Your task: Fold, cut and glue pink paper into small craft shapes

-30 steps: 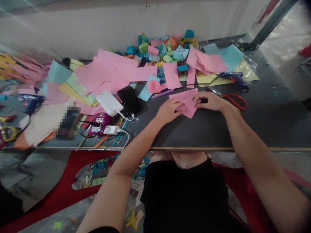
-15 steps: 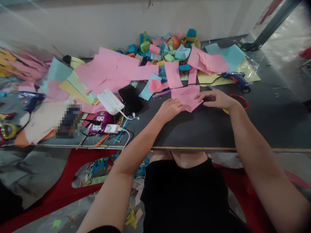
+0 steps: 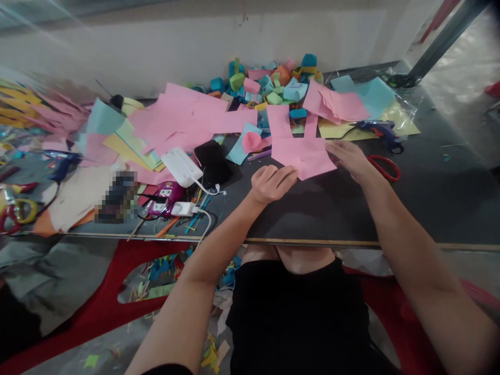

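A creased piece of pink paper (image 3: 304,159) is held between my two hands over the dark table. My left hand (image 3: 274,183) is closed, with thumb and bent fingers pinching its lower left edge. At the paper's right edge, my right hand (image 3: 349,158) grips with its fingertips; its thumb is mostly hidden. Scissors with red handles (image 3: 385,167) lie beside my right wrist, partly covered by it. Just beyond the sheet are a pink strip (image 3: 279,121) and a rolled pink paper piece (image 3: 251,141).
Behind lies a heap of small folded coloured paper pieces (image 3: 273,83). A blue glue gun (image 3: 380,131) rests at right, another glue gun (image 3: 62,162) at left. Pink sheets (image 3: 183,114), a white power bank (image 3: 182,165), a black phone (image 3: 213,162) and a purple power strip (image 3: 166,198) with cables crowd the left.
The pink paper is spread flatter and wider. My left hand has curled its fingers onto the lower edge, and my right hand has shifted to the right edge. The view has tilted slightly.
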A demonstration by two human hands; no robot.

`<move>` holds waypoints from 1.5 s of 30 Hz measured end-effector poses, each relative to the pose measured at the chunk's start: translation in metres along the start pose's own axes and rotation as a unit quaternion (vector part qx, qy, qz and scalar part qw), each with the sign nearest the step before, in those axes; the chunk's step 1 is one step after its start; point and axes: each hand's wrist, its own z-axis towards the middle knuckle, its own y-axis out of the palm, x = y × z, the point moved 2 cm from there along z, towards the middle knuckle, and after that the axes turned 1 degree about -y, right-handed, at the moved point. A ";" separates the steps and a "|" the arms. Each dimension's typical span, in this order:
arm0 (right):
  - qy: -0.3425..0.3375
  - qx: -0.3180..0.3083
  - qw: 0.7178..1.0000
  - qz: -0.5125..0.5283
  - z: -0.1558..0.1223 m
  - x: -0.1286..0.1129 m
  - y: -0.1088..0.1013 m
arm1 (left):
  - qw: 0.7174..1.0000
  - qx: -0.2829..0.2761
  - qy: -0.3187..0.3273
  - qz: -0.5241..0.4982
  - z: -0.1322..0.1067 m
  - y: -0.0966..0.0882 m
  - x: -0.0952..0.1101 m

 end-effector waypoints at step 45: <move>-0.099 0.197 0.971 0.088 -0.021 -0.027 0.023 | 0.825 0.033 -0.254 -0.503 0.015 0.034 -0.002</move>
